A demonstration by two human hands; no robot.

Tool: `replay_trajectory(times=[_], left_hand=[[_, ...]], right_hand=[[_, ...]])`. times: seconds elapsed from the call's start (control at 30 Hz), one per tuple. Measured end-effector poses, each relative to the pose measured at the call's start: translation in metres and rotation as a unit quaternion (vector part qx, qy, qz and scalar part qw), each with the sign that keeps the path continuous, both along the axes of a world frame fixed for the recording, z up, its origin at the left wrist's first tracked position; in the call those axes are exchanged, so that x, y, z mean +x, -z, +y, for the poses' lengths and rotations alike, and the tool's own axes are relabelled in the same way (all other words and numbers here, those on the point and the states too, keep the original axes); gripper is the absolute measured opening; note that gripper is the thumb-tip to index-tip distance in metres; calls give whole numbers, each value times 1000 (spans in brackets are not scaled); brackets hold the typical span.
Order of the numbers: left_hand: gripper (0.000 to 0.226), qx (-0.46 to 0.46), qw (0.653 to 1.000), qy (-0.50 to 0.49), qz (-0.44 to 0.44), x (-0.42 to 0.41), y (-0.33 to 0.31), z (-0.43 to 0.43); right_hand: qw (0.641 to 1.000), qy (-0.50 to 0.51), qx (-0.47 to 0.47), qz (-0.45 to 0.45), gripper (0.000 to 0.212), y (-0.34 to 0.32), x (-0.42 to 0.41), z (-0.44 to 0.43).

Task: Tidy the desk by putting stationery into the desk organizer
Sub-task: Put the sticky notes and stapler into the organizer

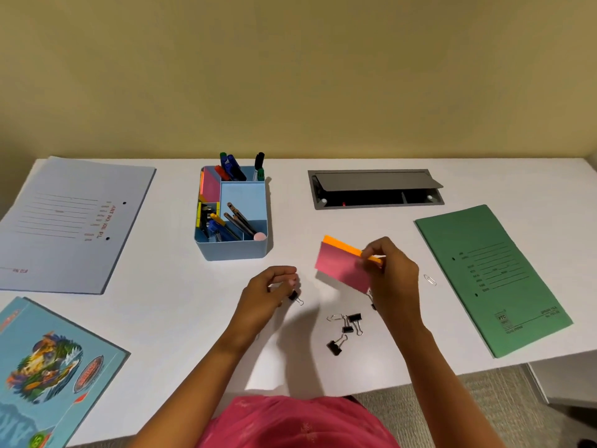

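Note:
A light blue desk organizer (232, 250) stands at the desk's middle, holding markers, pencils, sticky notes and clips. My right hand (392, 279) pinches a pink and orange sticky-note pad (339, 265), lifted above the desk to the organizer's right. My left hand (268, 292) has curled fingers pinching a small black binder clip (295, 297) just above the desk. Three more black binder clips (347, 328) and a silver paper clip (334, 317) lie between my forearms. Another paper clip (429, 280) lies beside the green folder.
A pale blue folder (64, 221) lies at the back left and an illustrated blue book (48, 376) at the front left. A green folder (494, 279) lies at the right. A grey cable hatch (374, 189) stands open at the back.

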State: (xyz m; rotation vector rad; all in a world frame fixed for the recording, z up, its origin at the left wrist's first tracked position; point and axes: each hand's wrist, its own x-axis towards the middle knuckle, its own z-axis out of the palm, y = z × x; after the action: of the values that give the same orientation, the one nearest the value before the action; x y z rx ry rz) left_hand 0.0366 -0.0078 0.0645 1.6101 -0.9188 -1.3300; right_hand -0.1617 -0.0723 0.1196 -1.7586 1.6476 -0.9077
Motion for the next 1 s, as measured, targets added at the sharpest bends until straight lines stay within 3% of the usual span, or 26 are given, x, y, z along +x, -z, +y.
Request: replay_trajectory(times=[0.07, 0.23, 0.37, 0.6, 0.73, 0.87, 1.0], left_hand=[[21, -15, 1000, -2, 19, 1, -13, -6], [22, -52, 995, -66, 56, 21, -42, -16], [25, -51, 977, -169, 119, 47, -52, -20], [19, -84, 947, -290, 111, 92, -60, -32], [21, -90, 926, -352, 105, 125, -56, -46], [28, -67, 938, -340, -6, 150, -37, -67], [37, -34, 952, -285, -110, 165, -24, -92]], right_hand=[[998, -38, -4, -46, 26, -15, 23, -1], [992, -97, -61, -57, 14, -32, 73, -2], [980, -154, 8, -122, 36, -28, 105, -3], [975, -145, 19, -168, 32, -38, 157, -36], [986, -136, -11, -94, 32, -48, 201, -77], [979, -185, -83, 38, 33, -37, 249, -114], [956, -235, -72, 162, 38, -17, 290, -132]])
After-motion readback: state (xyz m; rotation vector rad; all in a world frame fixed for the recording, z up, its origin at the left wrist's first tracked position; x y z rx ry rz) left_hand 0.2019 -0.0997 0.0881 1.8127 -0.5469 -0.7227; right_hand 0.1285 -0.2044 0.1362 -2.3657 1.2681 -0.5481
